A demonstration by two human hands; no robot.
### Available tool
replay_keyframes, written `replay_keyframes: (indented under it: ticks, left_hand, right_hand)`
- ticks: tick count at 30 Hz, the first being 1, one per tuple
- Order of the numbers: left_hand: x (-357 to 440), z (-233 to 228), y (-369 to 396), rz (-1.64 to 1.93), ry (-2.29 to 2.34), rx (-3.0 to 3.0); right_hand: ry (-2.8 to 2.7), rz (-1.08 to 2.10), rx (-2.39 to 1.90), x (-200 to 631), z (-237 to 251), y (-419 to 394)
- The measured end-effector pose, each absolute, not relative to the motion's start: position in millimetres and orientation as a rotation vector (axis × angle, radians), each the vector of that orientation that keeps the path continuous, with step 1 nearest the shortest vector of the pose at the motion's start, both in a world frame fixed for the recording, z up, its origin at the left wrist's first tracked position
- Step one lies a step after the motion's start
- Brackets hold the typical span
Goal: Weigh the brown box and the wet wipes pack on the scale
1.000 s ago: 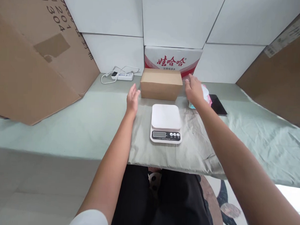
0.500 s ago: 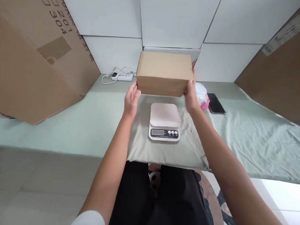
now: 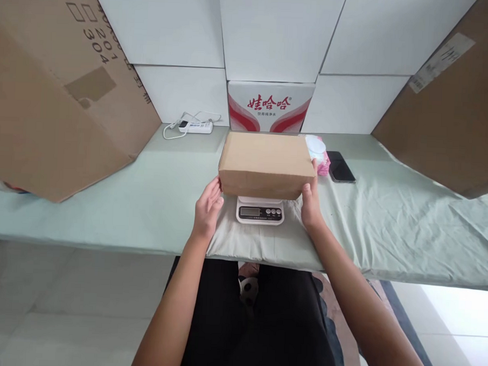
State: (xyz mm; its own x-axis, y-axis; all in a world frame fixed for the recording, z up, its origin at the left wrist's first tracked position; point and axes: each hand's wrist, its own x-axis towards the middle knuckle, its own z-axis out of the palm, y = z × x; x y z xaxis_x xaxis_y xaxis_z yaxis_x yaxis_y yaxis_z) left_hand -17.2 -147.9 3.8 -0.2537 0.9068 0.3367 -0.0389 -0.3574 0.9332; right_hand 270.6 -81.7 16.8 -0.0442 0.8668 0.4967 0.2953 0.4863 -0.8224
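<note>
A plain brown cardboard box [image 3: 268, 157] is held level between my two hands, over a white kitchen scale [image 3: 260, 213]. My left hand [image 3: 208, 207] grips the box's left end, its fingers against the side. At the right end, my right hand [image 3: 311, 202] has its thumb on the front face and its fingers around the side. The box covers the scale's weighing plate; the dark display and round buttons show below it. Whether the box's underside touches the plate I cannot tell.
A packet of tissues [image 3: 318, 154] and a black phone [image 3: 340, 167] lie right of the box. A white power strip [image 3: 195, 127] with a cord lies back left. Large cartons stand at left [image 3: 69, 105] and right [image 3: 445, 105]. A printed white carton [image 3: 270, 106] stands behind.
Both hands have brought the cardboard box down and nearer, from behind the scale to over its plate. The red-printed carton behind now shows.
</note>
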Motion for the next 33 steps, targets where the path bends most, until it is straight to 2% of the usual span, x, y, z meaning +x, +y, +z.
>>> replay_keyframes:
  ticks: [8, 11, 17, 33]
  left_hand:
    - [-15, 0, -151, 1.736, 1.137, 1.312]
    - [-14, 1, -151, 1.778, 1.127, 1.372]
    - [-16, 3, -149, 1.848, 1.120, 1.294]
    - [-17, 7, -150, 1.833, 1.096, 1.254]
  right_hand:
    - [-1.531, 0.563, -1.070, 272, 21, -90]
    - [-1.303, 0.537, -1.061, 275, 19, -86]
    - [-0.939, 0.699, -0.944, 279, 20, -74]
    - [-0.995, 0.686, -0.932, 276, 19, -71]
